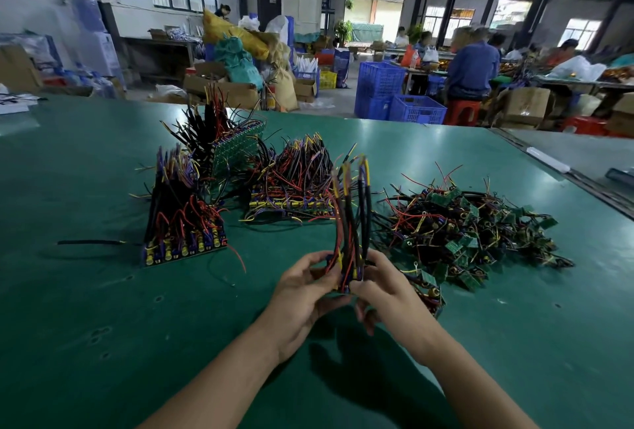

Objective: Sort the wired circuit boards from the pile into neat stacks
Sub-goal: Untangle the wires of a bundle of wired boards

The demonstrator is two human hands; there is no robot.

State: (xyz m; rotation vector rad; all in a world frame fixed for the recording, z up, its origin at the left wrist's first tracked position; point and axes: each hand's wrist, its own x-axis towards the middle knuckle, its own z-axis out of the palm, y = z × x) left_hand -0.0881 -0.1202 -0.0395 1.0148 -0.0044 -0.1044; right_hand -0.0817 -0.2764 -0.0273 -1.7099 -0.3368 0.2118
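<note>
Surface: green mat-covered table (103, 308) fills my view, workshop floor beyond it with blue crates (398, 94) and seated workers (471, 66) at far benches.
Far left: I see a loose black wire (91, 242) lying flat on the mat, apart from the stacks.
Left stack: upright stack of boards (183, 243) standing on edge, yellow and blue parts facing me, wires rising in a tight sheaf.
Back stack: green-faced boards (236, 150) tilted behind it, black wires fanning upward.
Middle stack: flat stack (291, 204) with red, black and yellow wires arching over it, just behind my hands.
Left hand: left hand (302, 291) is raised off the mat, palm turned inward, forearm coming up from the lower left; thumb and fingers curl onto the left side of the held bundle (348, 267).
Held bundle: a small batch of wired boards, held upright between both hands above the mat; its wires stand tall, bending slightly right at the tips.
Right hand: right hand (384, 291) mirrors it, thumb and forefinger pinched on the bundle's right side, lower fingers curled loosely beneath; I can't tell whether those touch the boards.
Right: unsorted pile (470, 229) of boards sprawls on the mat, near my right wrist, wires tangled every way.
</note>
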